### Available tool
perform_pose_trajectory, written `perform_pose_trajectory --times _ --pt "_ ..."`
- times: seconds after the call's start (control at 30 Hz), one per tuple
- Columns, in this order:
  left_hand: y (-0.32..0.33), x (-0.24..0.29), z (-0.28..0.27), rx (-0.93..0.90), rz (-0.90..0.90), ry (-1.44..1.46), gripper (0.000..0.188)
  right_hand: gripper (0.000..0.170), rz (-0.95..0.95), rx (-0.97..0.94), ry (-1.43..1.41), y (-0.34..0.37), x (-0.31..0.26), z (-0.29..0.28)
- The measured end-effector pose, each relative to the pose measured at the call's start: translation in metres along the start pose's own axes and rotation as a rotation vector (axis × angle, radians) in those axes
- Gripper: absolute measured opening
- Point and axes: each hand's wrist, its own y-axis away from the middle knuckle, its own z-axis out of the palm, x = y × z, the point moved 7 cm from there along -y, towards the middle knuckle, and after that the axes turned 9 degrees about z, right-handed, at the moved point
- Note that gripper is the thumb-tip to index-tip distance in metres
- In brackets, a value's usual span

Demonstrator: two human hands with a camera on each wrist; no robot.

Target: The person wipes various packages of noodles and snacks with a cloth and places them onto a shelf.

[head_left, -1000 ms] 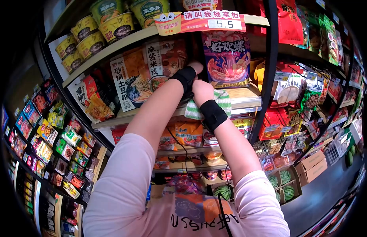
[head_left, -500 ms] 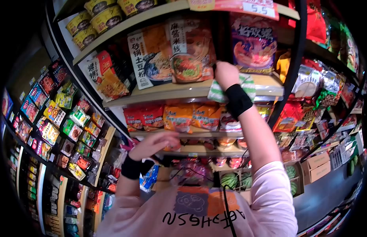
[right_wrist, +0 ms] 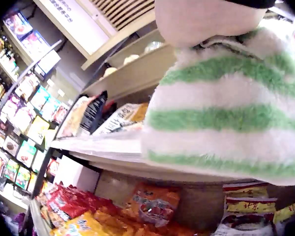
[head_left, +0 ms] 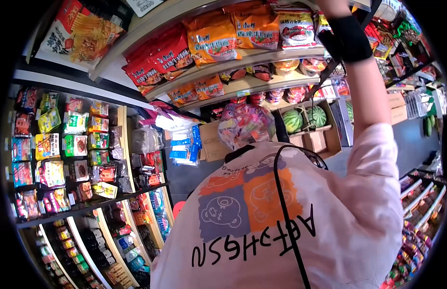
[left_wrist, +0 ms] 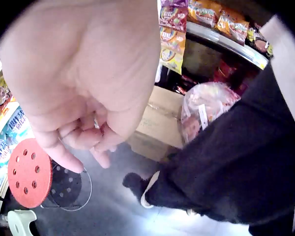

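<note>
My right hand grips a fluffy green-and-white striped cloth, which hangs over the shelf edge in the right wrist view. Only part of that hand shows at the top edge of the head view, above a black wristband. My left hand hangs over the floor in the left wrist view, holding nothing, its fingers loosely curled. It is out of the head view. Beside the cloth, noodle packets stand on the shelf.
Red packets and orange packets fill the lower shelf. Watermelons in boxes and a clear bag of colourful packets are on the floor. A red round stool and a cardboard box show in the left wrist view.
The head view has tilted down, so the upper shelf has mostly left it. My left hand has come away from the shelf and dropped out of the head view. My right hand stays at the shelf.
</note>
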Motion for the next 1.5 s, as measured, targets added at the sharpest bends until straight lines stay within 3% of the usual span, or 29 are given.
perform_pose_trajectory --times 0.03,0.1,0.13,0.2,0.3,0.33,0.4,0.47,0.5,0.53,0.6,0.63,0.7,0.73,0.8,0.87,0.93,1.0,1.03,1.07,1.13,1.2,1.33,1.4,1.5 --pt "0.013 -0.024 0.005 -0.041 -0.053 -0.022 0.035 0.022 0.005 -0.045 -0.094 0.016 0.0 -0.009" --pt "0.021 -0.057 0.011 -0.107 -0.106 -0.047 0.034 0.015 0.2 -0.276 0.067 0.121 0.052 -0.025" --pt "0.017 -0.069 0.014 -0.128 -0.11 -0.056 0.034 0.015 0.283 -0.315 -0.03 0.172 0.06 -0.031" --pt "-0.009 -0.082 0.015 -0.141 -0.065 -0.085 0.034 0.017 0.552 -0.636 0.154 0.32 0.094 -0.038" --pt "-0.089 -0.079 0.008 -0.157 0.234 -0.28 0.033 0.022 0.811 -1.415 0.441 0.585 0.096 -0.134" --pt "-0.12 -0.077 0.008 -0.168 0.425 -0.389 0.033 0.024 0.871 -1.665 0.489 0.652 0.073 -0.188" --pt "-0.178 -0.075 -0.007 -0.192 0.774 -0.391 0.033 0.028 1.04 -1.955 0.492 0.734 0.007 -0.296" --pt "-0.191 -0.041 -0.076 -0.414 0.304 0.659 0.026 0.028 1.329 -1.97 0.472 0.763 -0.066 -0.379" --pt "-0.208 -0.015 -0.095 -0.293 0.582 0.052 0.026 0.028 1.477 -1.969 0.457 0.775 -0.103 -0.414" --pt "-0.224 0.007 -0.113 -0.056 0.759 -0.573 0.026 0.029 1.626 -1.963 0.437 0.788 -0.139 -0.446" --pt "-0.246 0.039 -0.123 0.027 1.259 -0.819 0.027 0.028 2.04 -1.587 0.399 0.838 -0.19 -0.493" --pt "-0.264 0.061 -0.135 -0.096 0.883 -0.492 0.023 0.028 2.056 -1.412 0.357 0.863 -0.211 -0.504" --pt "-0.281 0.11 -0.134 -0.221 0.406 -0.065 0.019 0.032 1.966 -1.143 0.288 0.911 -0.252 -0.52" --pt "-0.292 0.131 -0.128 -0.24 0.32 0.042 0.018 0.036 2.224 -1.222 0.203 0.892 -0.275 -0.501" --pt "-0.287 0.191 -0.115 -0.265 0.256 0.257 0.02 0.037 1.961 -1.178 0.162 0.759 -0.291 -0.428" --pt "-0.306 0.239 -0.087 -0.419 0.616 0.113 0.028 0.038 1.877 -1.151 0.212 0.744 -0.31 -0.418" --pt "-0.286 0.291 -0.062 -0.486 0.571 0.291 0.029 0.037 1.998 -1.115 0.201 0.773 -0.33 -0.434" --pt "-0.257 0.334 -0.047 -0.627 0.547 0.14 0.03 0.037 2.11 -1.062 0.171 0.8 -0.343 -0.448" --pt "-0.251 0.34 -0.037 -0.653 0.617 0.114 0.032 0.037 2.202 -1.061 0.25 0.8 -0.349 -0.453" --pt "-0.239 0.347 -0.034 -0.704 0.446 0.195 0.036 0.036 2.29 -1.061 0.316 0.8 -0.354 -0.455" --pt "-0.236 0.345 -0.023 -0.721 0.419 0.181 0.036 0.035 2.37 -0.924 0.316 0.808 -0.361 -0.464" --pt "-0.266 0.329 -0.011 -0.713 0.761 0.104 0.032 0.036 2.418 -0.831 0.324 0.805 -0.361 -0.469" --pt "-0.292 0.294 -0.042 -0.508 0.847 -0.391 0.025 0.035 2.344 -0.797 0.324 0.828 -0.361 -0.477" --pt "-0.305 0.273 -0.05 -0.536 0.828 -0.172 0.027 0.034 2.33 -0.83 0.322 0.832 -0.355 -0.485" --pt "-0.303 0.272 -0.047 -0.521 0.663 -0.192 0.033 0.035 2.335 -0.784 0.286 0.834 -0.337 -0.51"
